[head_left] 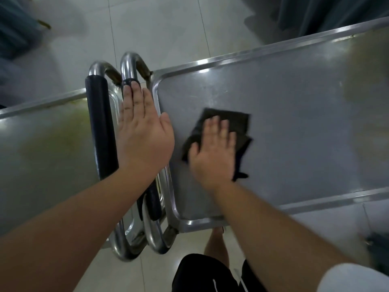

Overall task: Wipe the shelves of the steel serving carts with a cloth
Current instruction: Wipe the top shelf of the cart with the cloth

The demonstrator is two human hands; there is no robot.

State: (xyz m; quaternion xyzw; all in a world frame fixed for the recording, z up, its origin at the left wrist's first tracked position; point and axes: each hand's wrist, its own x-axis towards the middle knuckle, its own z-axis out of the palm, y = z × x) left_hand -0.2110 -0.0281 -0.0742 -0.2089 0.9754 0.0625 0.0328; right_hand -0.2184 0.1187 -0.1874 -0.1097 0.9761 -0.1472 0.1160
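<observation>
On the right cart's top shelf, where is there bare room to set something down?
The shelf is bare right of the cloth, out to its rims. Crowded: its left end, where the right hand presses the cloth and the left hand rests over the handle.

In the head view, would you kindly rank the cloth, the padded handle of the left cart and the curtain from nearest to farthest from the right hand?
1. Cloth: directly under the right hand, on the right cart's shelf.
2. Padded handle: off to the left, beyond the left hand.
3. Curtain: far away at the top right, past the shelf.
</observation>
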